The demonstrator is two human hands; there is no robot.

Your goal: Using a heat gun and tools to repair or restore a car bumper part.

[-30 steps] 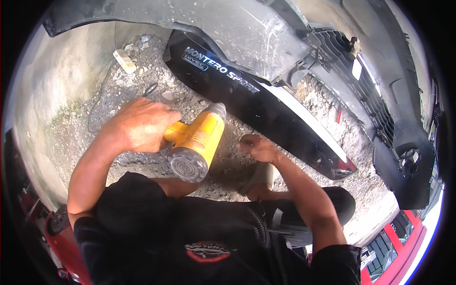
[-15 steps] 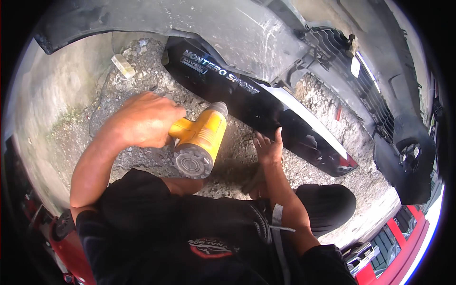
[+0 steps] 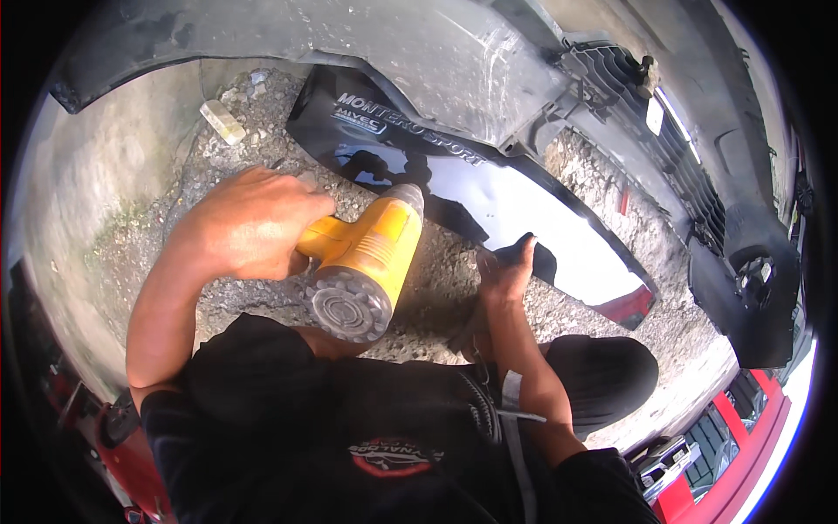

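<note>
My left hand (image 3: 249, 225) is closed round the handle of a yellow heat gun (image 3: 377, 246). Its metal nozzle points away from me, just over the near edge of a long glossy black car panel (image 3: 454, 188) with raised lettering. My right hand (image 3: 506, 278) grips the panel's near edge, thumb on top and the other fingers mostly hidden underneath. Sky and dark shapes mirror brightly in the panel's surface, which is held tilted above rough gravelly ground.
A large grey bumper shell (image 3: 349, 31) arches across the far side, with a black grille (image 3: 672, 144) at its right. A pale block (image 3: 223, 122) lies on the gravel beside a concrete wall (image 3: 96, 183). Red vehicle parts (image 3: 742, 437) stand at the lower right.
The panel has tilted, so a broad white sky reflection now covers much of it. My right hand has shifted slightly right with it, while the heat gun's rear has swung slightly left.
</note>
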